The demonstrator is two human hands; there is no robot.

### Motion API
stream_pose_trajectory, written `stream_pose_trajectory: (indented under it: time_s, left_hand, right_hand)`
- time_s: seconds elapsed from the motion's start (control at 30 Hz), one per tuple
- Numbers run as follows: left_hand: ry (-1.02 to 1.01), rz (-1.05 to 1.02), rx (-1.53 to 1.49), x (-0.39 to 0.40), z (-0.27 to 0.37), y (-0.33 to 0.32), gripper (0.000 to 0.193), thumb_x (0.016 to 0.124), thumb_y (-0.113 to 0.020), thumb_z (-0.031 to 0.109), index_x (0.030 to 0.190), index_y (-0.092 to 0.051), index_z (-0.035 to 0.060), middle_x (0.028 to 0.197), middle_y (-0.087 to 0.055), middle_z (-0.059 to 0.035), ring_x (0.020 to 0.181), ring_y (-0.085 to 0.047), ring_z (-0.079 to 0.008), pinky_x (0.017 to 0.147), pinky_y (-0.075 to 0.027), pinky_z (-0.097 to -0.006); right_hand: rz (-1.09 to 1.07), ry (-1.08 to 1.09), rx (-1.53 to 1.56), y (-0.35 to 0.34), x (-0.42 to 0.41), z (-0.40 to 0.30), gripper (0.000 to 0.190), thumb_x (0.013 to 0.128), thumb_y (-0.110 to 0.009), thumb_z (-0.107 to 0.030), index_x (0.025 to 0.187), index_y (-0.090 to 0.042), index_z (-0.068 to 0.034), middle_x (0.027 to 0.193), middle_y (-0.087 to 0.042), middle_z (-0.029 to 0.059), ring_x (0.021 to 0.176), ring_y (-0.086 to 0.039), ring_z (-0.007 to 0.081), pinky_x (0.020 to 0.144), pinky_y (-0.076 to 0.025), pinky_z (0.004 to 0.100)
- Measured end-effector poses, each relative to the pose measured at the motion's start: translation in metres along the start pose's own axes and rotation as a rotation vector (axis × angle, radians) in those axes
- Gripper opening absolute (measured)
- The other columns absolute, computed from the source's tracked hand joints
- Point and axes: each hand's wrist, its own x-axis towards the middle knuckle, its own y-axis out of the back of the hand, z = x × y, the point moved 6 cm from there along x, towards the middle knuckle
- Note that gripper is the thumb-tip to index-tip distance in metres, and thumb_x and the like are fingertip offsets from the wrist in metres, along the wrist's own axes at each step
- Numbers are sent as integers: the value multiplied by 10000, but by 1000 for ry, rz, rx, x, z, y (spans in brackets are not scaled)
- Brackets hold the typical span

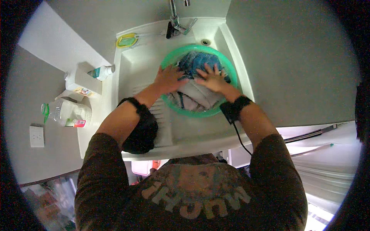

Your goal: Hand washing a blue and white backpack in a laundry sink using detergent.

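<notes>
A round green plastic basin (234, 78) stands in a white laundry sink and holds wet clothes in sudsy water. Toward its far side lies dark blue cloth (206, 60); a light grey garment (201, 93) is bunched at the near side. Over the basin's left part is my left hand (171, 79), slightly blurred, its fingers apart at the edge of the clothes. My right hand (213, 80) is palm down with spread fingers over the right part of the pile. Neither hand has cloth gripped in it. How firmly they touch the clothes is unclear.
The white sink (188, 151) has a ribbed washboard slope (156, 111) left of the basin. Behind stands a chrome faucet (175, 21), near a black brush (169, 30), a yellow-green soap dish (127, 41) and a drain opening (205, 42). Bottles, including a clear plastic jug (70, 111), line the left ledge.
</notes>
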Motion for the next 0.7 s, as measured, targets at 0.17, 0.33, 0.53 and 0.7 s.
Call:
stream_pose_trajectory:
  time_s: [0.17,0.33,0.53,0.7]
  left_hand:
    - [92,256,-87,-46,12,-10,731,964,-443,603,1525,-395,137,1586,-344,-168,1518,-194,-351,1145,-108,-723]
    - [75,269,-38,-18,14,-40,765,963,-471,566,1544,-337,86,1609,-299,-171,1522,-187,-343,1151,-74,-717]
    - [35,275,94,-7,18,-62,757,979,-460,525,1555,-301,60,1607,-310,-165,1527,-183,-322,1139,10,-730]
    - [-9,386,130,-3,15,-66,599,991,-451,456,1456,-486,80,1492,-459,-174,1462,-305,-399,1067,14,-802]
  right_hand:
    - [146,135,3,-24,-43,-42,797,945,-387,-715,1597,-220,-290,1658,-63,232,1507,-95,489,1156,-93,689]
    - [274,142,-76,-20,-40,-37,780,968,-445,-641,1584,-274,-193,1659,-113,204,1514,-122,454,1171,-122,660]
    - [426,243,-89,-26,-40,-39,766,962,-486,-609,1519,-390,-93,1639,-202,188,1502,-163,454,1183,-152,621]
    - [514,281,-96,-20,-43,-48,778,957,-524,-576,1488,-410,-18,1617,-239,214,1487,-191,468,1178,-157,632]
